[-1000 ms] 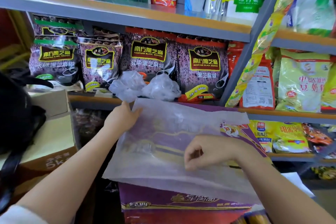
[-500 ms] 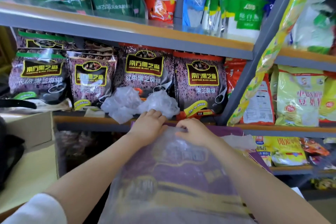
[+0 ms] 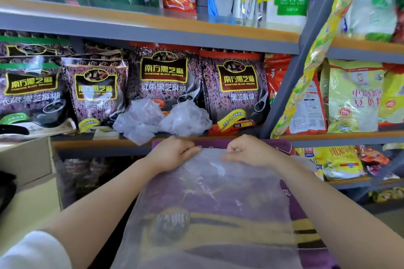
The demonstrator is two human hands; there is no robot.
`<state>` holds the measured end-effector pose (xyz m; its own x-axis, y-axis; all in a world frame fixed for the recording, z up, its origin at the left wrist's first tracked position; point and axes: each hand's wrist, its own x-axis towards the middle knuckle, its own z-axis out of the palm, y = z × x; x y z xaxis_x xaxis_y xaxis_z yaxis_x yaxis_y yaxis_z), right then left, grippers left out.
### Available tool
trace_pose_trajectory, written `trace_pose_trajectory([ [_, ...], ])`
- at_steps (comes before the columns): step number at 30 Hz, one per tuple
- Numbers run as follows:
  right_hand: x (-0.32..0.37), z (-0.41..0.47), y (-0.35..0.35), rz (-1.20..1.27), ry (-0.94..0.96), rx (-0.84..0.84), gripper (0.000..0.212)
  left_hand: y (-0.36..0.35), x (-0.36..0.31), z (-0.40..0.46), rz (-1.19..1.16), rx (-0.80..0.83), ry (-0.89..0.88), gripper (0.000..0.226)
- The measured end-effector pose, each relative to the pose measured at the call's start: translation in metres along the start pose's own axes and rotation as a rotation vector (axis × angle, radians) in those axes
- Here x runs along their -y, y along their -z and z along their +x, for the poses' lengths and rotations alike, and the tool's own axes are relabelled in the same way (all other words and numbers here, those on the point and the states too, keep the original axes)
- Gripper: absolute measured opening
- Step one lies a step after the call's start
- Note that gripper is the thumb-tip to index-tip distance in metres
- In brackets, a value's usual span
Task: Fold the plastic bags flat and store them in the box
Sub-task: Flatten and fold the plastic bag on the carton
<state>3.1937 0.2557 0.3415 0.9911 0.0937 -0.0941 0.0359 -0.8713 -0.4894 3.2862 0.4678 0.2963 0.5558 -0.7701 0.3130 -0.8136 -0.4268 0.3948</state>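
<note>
A translucent plastic bag (image 3: 209,203) lies spread flat on a purple box (image 3: 306,220) in front of me. My left hand (image 3: 172,153) pinches the bag's far edge at its left corner. At the right corner of that edge, my right hand (image 3: 249,150) grips the plastic with curled fingers. Two crumpled clear plastic bags (image 3: 140,120) (image 3: 185,119) sit on the shelf just beyond my hands, leaning against the sesame packets.
Grey metal shelves (image 3: 153,35) packed with purple sesame packets (image 3: 164,81) and yellow snack bags (image 3: 354,96) fill the view ahead. A cardboard box (image 3: 28,159) stands at the left, with a black bag at the left edge.
The bag was spread wide with my hands apart on it; both hands have moved to its far edge and now hold the two corners close to the shelf.
</note>
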Motion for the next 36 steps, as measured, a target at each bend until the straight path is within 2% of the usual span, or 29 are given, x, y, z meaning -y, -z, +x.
trace_pose_trajectory([
  [2,-0.015,-0.012,0.002,0.086,-0.043,0.076,0.036,0.000,-0.003,0.001,0.100,0.021,0.027,0.050],
  [5,-0.046,-0.032,0.008,0.287,-0.163,0.088,0.032,0.002,-0.007,0.002,0.244,0.057,0.101,0.051],
  [11,-0.067,-0.047,0.025,0.130,-0.115,0.030,0.030,0.000,-0.034,0.008,0.452,0.140,0.185,0.053],
  [13,-0.063,-0.045,0.028,0.088,-0.059,0.021,0.028,-0.005,-0.053,0.020,0.400,0.155,0.171,0.048],
  [17,-0.055,-0.037,0.029,0.019,0.032,0.066,0.030,-0.026,-0.097,0.053,0.106,0.229,0.104,0.036],
  [19,-0.058,-0.038,0.025,0.034,0.045,0.076,0.025,-0.042,-0.115,0.063,0.045,0.221,0.075,0.034],
  [21,-0.068,-0.045,0.026,0.085,0.033,0.095,0.024,-0.059,-0.122,0.067,0.092,0.206,0.070,0.035],
  [26,-0.113,-0.081,0.049,0.066,-0.055,0.279,0.038,-0.077,-0.120,0.056,0.304,0.147,0.095,0.039],
  [29,-0.126,-0.093,0.057,0.145,-0.103,0.235,0.043,-0.082,-0.118,0.049,0.326,0.060,0.025,0.052],
  [32,-0.129,-0.088,0.055,-0.003,-0.098,0.137,0.037,-0.083,-0.118,0.047,0.309,0.003,0.049,0.075],
  [36,-0.132,-0.083,0.052,0.010,-0.177,0.099,0.027,-0.085,-0.116,0.051,0.225,-0.061,0.110,0.069],
])
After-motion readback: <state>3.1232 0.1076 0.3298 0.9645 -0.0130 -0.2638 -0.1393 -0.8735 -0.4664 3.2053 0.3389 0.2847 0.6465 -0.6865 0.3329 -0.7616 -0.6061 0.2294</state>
